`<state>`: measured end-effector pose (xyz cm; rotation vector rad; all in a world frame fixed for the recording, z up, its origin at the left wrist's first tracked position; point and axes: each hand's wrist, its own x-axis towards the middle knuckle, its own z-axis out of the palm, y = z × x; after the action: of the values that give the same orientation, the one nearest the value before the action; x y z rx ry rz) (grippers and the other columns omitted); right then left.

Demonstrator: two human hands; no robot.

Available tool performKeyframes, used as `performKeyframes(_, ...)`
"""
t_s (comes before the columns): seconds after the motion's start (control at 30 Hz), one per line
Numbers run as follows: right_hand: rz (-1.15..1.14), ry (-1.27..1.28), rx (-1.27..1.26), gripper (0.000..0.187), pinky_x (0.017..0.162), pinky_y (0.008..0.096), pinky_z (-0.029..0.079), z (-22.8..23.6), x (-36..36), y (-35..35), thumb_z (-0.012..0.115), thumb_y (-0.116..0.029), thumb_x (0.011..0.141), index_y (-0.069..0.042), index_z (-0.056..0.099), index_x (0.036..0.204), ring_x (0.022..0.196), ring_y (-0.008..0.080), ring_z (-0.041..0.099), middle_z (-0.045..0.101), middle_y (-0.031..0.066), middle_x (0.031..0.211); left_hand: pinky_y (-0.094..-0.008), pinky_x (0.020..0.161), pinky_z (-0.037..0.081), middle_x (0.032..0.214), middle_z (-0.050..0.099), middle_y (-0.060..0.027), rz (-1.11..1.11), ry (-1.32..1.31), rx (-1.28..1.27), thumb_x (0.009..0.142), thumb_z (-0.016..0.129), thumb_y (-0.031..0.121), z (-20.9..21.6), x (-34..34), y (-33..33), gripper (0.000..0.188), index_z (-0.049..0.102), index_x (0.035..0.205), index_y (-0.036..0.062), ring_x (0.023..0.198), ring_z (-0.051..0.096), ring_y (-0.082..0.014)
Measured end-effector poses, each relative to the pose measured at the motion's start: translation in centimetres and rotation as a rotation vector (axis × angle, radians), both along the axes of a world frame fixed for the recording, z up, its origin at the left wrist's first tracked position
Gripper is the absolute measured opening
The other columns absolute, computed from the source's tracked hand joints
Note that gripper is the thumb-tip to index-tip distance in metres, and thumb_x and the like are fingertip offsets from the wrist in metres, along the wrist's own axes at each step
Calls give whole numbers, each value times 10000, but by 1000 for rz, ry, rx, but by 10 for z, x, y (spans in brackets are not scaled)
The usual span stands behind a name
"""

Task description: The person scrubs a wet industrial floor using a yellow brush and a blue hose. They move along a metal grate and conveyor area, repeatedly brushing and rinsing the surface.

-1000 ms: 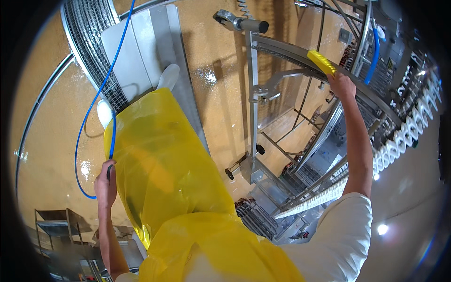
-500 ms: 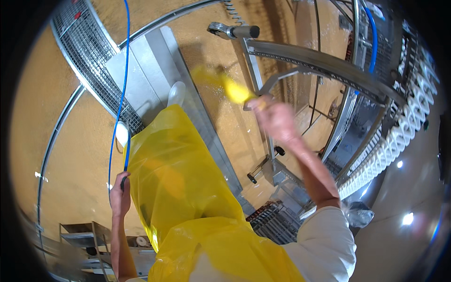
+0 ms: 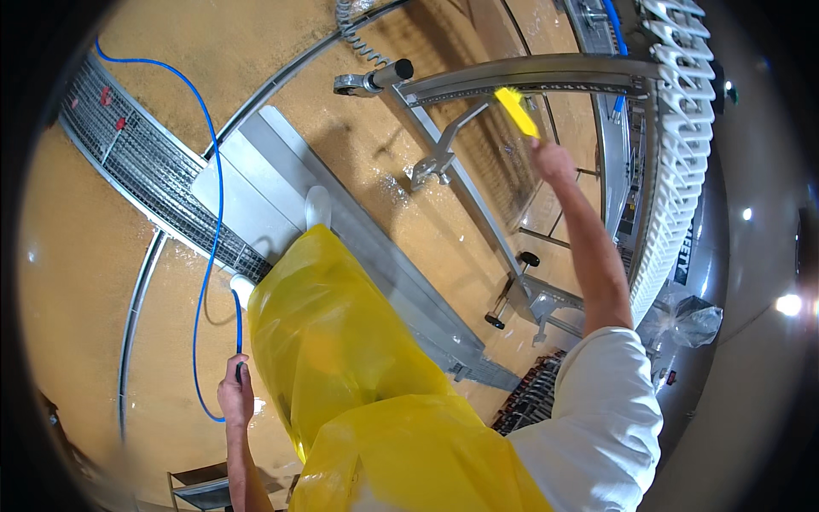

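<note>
My right hand [image 3: 554,162] is closed around the handle of a yellow brush [image 3: 517,113], arm stretched forward. The brush head is up against the underside of a curved metal rail [image 3: 589,68], or just in front of it; I cannot tell whether they touch. Low on the left, my left hand [image 3: 235,394] grips a blue hose [image 3: 221,183] near a dark fitting. The hose loops away across the floor. A yellow apron [image 3: 341,341] covers my front, and white boots [image 3: 318,207] show past its hem.
A flat metal channel cover [image 3: 341,230] crosses the wet tan floor, beside a curved floor grating [image 3: 162,179]. A metal frame with a black-handled lever [image 3: 375,78] stands ahead. White spiral belting [image 3: 674,196] rises on the right, with a clear plastic bag [image 3: 693,322] below.
My right hand and the yellow brush have moved right and farther forward, up to the rail. My left hand has lowered slightly with the hose. The whole view has turned a little.
</note>
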<state>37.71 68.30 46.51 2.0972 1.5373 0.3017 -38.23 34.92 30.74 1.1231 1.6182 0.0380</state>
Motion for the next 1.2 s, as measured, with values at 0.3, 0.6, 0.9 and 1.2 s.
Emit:
performKeyframes(0.3,-557,1327,765,468,468,388,536,63,-175,-13,335,-391,1147,-15,507,927,488,210,594,569,96,691,-292,586,385,744,445,6,45,-31,179,1115,530,164,42,-72,4,131,609,1190,91,669,399,-96)
performKeyframes(0.6,-811,1488,1178,495,385,367,480,-50,-157,98,274,-406,1138,-40,487,881,435,199,523,501,65,597,-399,576,478,757,640,-152,-253,13,227,1085,569,166,67,-43,109,125,634,1191,171,595,611,-286)
performKeyframes(0.9,-689,1226,1511,658,374,405,491,-65,-139,147,272,-473,1127,59,566,874,427,267,597,583,137,610,-407,576,488,782,680,-142,-309,118,-15,1059,600,160,91,-46,152,128,656,1175,155,602,642,-217)
performKeyframes(1.2,-491,1423,1764,654,344,394,465,-47,-96,175,255,-455,1129,30,496,762,379,264,533,517,129,544,-386,613,482,833,693,-122,-345,62,31,1036,602,154,38,-98,176,192,659,1210,99,672,666,-237)
